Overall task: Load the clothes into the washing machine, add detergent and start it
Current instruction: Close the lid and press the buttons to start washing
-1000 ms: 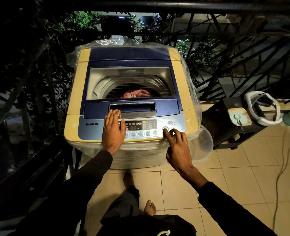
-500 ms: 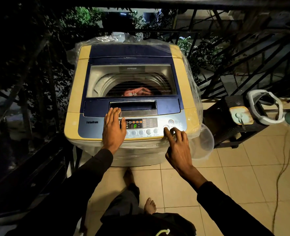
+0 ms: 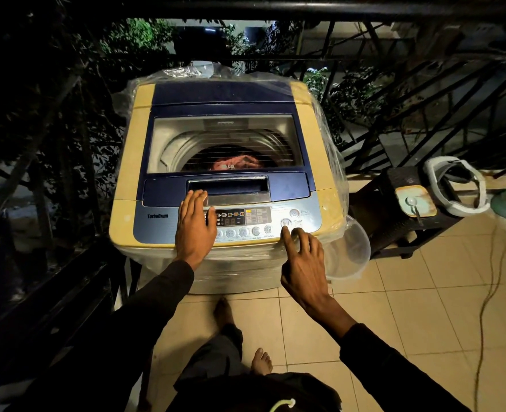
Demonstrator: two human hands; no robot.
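Observation:
A yellow and blue top-load washing machine (image 3: pixel 144 173), wrapped in clear plastic, stands in front of me with its glass lid (image 3: pixel 225 144) down. Red clothes (image 3: pixel 236 165) show through the lid, inside the drum. My left hand (image 3: pixel 195 227) lies flat, fingers straight, on the left part of the control panel (image 3: pixel 257 217). My right hand (image 3: pixel 302 257) reaches to the panel's right side, its index finger stretched out with the tip at the round start button (image 3: pixel 286 223). The panel's display is lit.
A dark stool (image 3: pixel 400 221) at the right carries a small yellowed device (image 3: pixel 415 202) and a white ring-shaped object (image 3: pixel 453 185). A cable (image 3: pixel 486 301) trails over the tiled floor. Black railings (image 3: pixel 424 99) run behind and left. My bare feet (image 3: pixel 260 361) stand below the machine.
The display has switched from a green reading to red digits. My right index fingertip has stayed at the start button; the left hand has not moved.

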